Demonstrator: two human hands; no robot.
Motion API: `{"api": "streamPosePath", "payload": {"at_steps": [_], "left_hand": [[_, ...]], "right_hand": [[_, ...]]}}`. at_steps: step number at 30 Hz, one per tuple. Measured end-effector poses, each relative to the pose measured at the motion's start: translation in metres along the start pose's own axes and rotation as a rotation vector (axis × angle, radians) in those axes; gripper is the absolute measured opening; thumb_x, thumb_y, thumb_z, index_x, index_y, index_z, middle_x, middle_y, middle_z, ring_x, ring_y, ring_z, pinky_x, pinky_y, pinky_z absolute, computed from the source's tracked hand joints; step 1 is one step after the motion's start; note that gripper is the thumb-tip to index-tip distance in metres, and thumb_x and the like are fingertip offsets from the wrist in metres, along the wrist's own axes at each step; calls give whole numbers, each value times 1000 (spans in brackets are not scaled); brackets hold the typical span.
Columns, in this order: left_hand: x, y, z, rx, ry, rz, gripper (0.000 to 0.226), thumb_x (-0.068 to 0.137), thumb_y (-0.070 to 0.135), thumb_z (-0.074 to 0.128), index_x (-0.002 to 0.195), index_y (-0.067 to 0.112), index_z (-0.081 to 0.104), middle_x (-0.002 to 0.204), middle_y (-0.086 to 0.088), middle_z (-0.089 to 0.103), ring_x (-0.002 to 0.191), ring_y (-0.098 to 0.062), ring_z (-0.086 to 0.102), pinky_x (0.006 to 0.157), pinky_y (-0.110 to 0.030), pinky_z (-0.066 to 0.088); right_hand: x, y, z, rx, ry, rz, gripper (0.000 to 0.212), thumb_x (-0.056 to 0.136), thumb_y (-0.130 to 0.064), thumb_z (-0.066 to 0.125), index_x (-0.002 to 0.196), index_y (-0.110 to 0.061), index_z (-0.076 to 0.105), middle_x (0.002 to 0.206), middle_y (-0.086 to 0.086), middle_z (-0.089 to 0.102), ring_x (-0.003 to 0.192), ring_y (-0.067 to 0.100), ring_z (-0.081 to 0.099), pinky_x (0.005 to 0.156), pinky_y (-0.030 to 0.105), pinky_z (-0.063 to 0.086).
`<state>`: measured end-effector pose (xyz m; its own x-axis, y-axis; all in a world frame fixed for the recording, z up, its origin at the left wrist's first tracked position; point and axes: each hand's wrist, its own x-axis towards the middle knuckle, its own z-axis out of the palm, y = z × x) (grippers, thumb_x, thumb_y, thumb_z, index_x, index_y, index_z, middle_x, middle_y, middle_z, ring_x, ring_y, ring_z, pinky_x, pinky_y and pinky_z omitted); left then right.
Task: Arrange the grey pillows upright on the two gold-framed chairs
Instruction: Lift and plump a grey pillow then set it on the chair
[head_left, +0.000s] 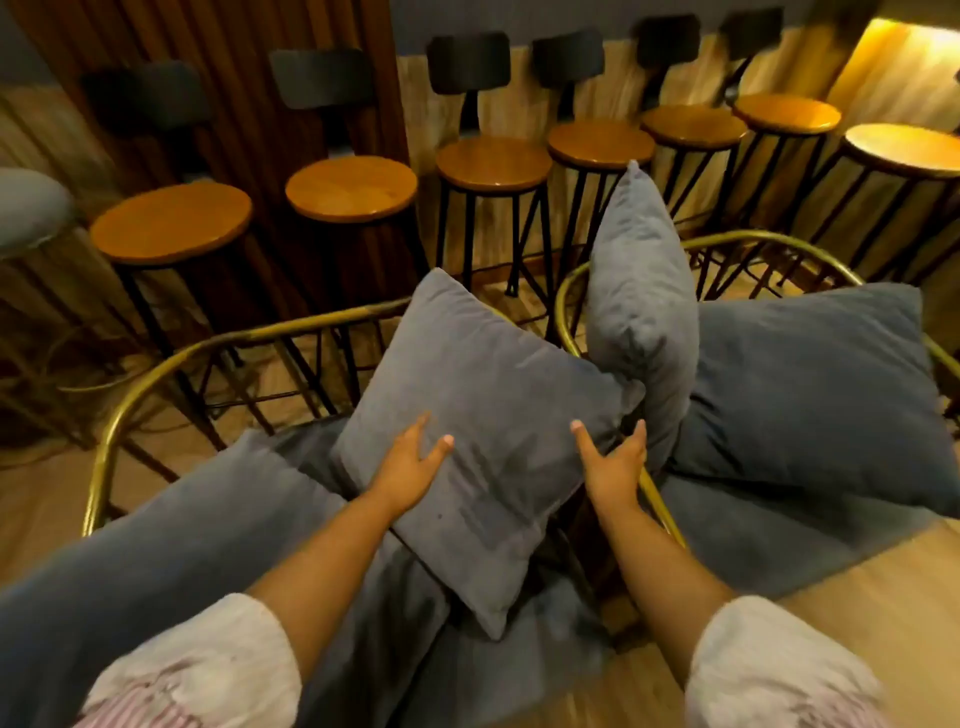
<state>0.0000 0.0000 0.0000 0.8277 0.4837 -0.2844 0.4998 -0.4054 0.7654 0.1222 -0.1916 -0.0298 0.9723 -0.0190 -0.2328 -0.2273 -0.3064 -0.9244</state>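
Observation:
Two gold-framed chairs stand side by side, the left chair (156, 374) and the right chair (737, 240). A grey pillow (483, 395) leans tilted, corner up, between them on the left chair's seat. My left hand (410, 467) lies flat on its lower left face, fingers apart. My right hand (615, 462) is open beside its lower right edge, touching or nearly touching it. Another grey pillow (171, 545) lies flat on the left chair. On the right chair, one grey pillow (644, 312) stands on edge and another (815, 384) leans back.
A row of bar stools with round wooden seats (171, 222) and black backs lines the wall behind the chairs. A grey padded stool (28, 208) sits at far left. A light wooden tabletop (883, 587) fills the lower right.

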Motion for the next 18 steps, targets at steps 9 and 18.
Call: {"api": "streamPosePath", "payload": {"at_steps": [9,18], "left_hand": [[134,-42,-43,-156,49,-196,66,96,43,42,152,16,20,159,-10,23,143,-31,29,112,-39,28],[244,-72,-57,-237,-45,-233,94,77,74,44,153,27,13,161,-1,15,145,-31,23,115,-46,22]], "right_hand": [[44,14,71,162,327,-76,129,49,-64,78,150,-30,7,154,7,28,141,28,30,115,48,29],[77,50,100,140,494,-128,121,54,-65,75,150,-33,8,153,3,33,138,27,37,112,43,33]]}}
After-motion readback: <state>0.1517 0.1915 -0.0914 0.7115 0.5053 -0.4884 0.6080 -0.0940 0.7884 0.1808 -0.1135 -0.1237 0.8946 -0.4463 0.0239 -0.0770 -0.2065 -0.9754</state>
